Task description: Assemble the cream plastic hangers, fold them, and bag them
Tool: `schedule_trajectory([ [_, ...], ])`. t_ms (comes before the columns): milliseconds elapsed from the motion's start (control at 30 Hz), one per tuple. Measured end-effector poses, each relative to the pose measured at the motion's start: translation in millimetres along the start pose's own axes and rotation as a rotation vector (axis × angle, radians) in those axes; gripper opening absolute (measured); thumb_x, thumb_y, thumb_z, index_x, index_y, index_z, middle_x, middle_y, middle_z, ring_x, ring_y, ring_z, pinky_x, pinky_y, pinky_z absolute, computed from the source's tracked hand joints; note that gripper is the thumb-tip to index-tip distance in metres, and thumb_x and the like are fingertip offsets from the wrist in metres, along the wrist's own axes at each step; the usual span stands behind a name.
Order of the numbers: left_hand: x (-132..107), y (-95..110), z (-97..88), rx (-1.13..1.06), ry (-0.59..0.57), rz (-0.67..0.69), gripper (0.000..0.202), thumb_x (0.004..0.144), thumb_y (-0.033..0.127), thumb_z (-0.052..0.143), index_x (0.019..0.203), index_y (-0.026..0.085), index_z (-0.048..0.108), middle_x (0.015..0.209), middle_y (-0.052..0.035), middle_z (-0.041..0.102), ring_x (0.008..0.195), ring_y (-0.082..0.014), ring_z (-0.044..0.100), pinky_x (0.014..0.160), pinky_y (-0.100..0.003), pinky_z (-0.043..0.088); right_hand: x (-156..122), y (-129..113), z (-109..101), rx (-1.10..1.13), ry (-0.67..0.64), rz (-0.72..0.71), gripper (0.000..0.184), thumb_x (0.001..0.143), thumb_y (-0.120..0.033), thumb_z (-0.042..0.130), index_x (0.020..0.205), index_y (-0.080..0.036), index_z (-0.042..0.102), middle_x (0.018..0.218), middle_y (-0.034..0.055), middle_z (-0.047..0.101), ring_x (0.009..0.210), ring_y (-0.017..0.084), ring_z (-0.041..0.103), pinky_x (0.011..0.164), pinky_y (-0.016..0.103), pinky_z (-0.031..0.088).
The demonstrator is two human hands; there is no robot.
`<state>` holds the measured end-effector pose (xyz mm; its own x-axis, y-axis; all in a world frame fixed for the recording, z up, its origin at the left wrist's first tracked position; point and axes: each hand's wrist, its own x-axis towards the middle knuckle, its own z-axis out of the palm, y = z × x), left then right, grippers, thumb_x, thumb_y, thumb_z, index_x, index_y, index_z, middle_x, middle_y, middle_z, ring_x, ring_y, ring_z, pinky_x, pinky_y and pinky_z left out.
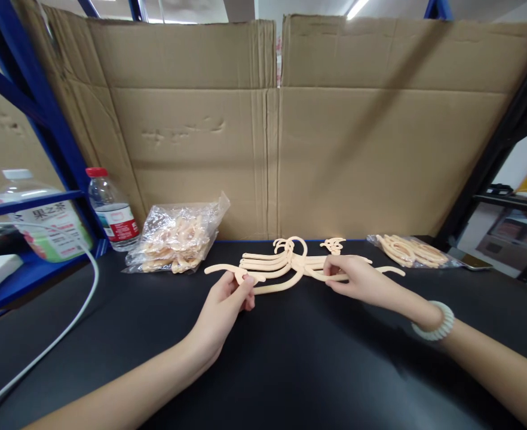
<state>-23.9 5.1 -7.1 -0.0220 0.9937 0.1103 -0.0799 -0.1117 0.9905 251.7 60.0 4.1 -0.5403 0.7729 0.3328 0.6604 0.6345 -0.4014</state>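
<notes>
Hangers [276, 263], small and cream-coloured, lie in a loose overlapping pile on the black table [290, 364], near its far edge and just in front of the cardboard [267, 149] wall. Their hooks stick up at the middle of the pile and their arms fan out to both sides.

The left hand [225, 304] has its fingers [245, 294] curled in and pressed together. They pinch the left arm of one hanger against the thumb, near its tip, and that arm pokes out past the knuckles. The right hand [357, 279] lies over the right side of the pile. Its fingers [335, 267] are close together and bent down onto the hanger arms. The thumb sits lower, so that a thin arm is nipped between thumb and fingers. From here I cannot tell how many arms it grips. A pale beaded bracelet [436, 322] circles the right wrist.

To the left of the pile, apart from it, a clear bag [178, 239] stuffed with more of the same pieces leans near the cardboard. A second bag [409, 251] lies flat to the right. A water bottle [111, 209] with a red cap stands beside the left bag, and a larger bottle [43, 221] with a green label sits on the blue rack [43, 101]. A white cable [66, 325] trails across the left of the table.
</notes>
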Motion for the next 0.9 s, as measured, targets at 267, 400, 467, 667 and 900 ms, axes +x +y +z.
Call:
schedule_trajectory([
  [267,-3.8,1.4,2.7,-0.061,-0.028,0.011,0.028,0.076,0.039,0.071,0.081,0.017,0.055,0.075,-0.0011,0.064,0.060,-0.0115,0.055,0.062,-0.027,0.044,-2.2,6.7,-19.5,0.283,-0.036,0.027,0.029,0.081,-0.024,0.054,0.110,-0.020,0.056,0.085,0.0033,0.061,0.072,0.018,0.061,0.066,0.030,0.051],
  [400,-4.2,4.8,1.8,-0.074,-0.028,0.009,0.025,0.077,0.036,0.070,0.088,0.016,0.062,0.070,0.0011,0.058,0.062,-0.0108,0.050,0.062,-0.025,0.041,-5.2,6.7,-31.0,0.315,-0.070,0.001,0.021,0.087,-0.033,0.054,0.103,-0.020,0.060,0.085,0.0039,0.064,0.070,0.019,0.062,0.069,0.033,0.052],
  [467,-4.3,6.1,1.8,-0.088,-0.040,0.012,0.023,0.075,0.035,0.072,0.083,0.016,0.062,0.072,0.0013,0.056,0.063,-0.0097,0.048,0.062,-0.024,0.039,-7.3,4.4,-36.6,0.306,-0.090,0.002,0.022,0.090,-0.038,0.052,0.100,-0.020,0.060,0.083,0.0038,0.064,0.068,0.018,0.061,0.068,0.032,0.051],
  [667,-2.7,6.2,1.5,-0.118,-0.049,0.044,0.022,0.069,0.030,0.079,0.077,0.015,0.064,0.074,0.0020,0.053,0.066,-0.0093,0.045,0.066,-0.023,0.039,-13.2,-5.8,-45.3,0.292,-0.151,-0.007,0.033,0.095,-0.048,0.045,0.082,-0.021,0.059,0.075,0.0030,0.060,0.070,0.020,0.058,0.071,0.033,0.048],
  [900,1.7,3.4,-2.7,-0.246,-0.126,-0.012,0.023,0.070,0.029,0.080,0.076,0.015,0.064,0.070,0.0015,0.054,0.067,-0.0094,0.046,0.068,-0.022,0.040,-15.1,-15.0,-46.2,0.228,-0.148,-0.020,0.043,0.098,-0.051,0.036,0.080,-0.021,0.059,0.078,0.0043,0.060,0.067,0.018,0.054,0.065,0.030,0.045],
])
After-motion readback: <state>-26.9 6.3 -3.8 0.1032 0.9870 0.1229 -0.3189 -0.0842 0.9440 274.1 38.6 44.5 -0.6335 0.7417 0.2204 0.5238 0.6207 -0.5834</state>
